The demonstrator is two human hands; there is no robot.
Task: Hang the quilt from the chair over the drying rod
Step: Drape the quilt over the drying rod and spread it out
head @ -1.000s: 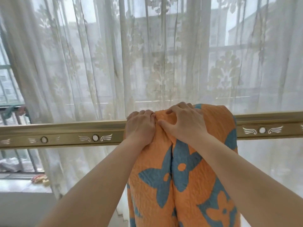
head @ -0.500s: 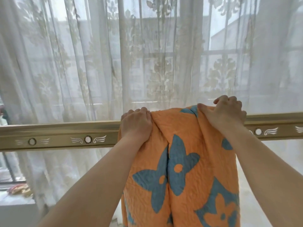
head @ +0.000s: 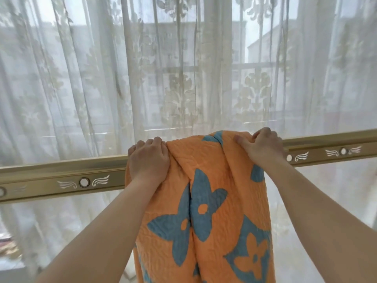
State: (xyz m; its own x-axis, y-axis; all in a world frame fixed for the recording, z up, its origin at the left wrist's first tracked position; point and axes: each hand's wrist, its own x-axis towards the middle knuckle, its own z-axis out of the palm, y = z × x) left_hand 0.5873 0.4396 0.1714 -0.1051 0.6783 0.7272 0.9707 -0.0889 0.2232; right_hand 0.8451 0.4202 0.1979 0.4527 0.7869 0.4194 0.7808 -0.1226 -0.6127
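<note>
An orange quilt with blue flower shapes hangs bunched over the gold drying rod, which runs across the view at chest height. My left hand grips the quilt's left top fold where it crosses the rod. At the right top edge, my right hand pinches the quilt on the rod. The quilt's front side drops down between my arms and out of the bottom of the view. Its far side is hidden behind the rod.
A sheer white lace curtain hangs close behind the rod, with window bars and buildings showing through it. The rod carries round holes with white wing marks. A low ledge with some items sits at the bottom left.
My right hand has slid from beside the left hand to the quilt's right edge, spreading the top fold wider along the rod. The left hand has kept its hold.
</note>
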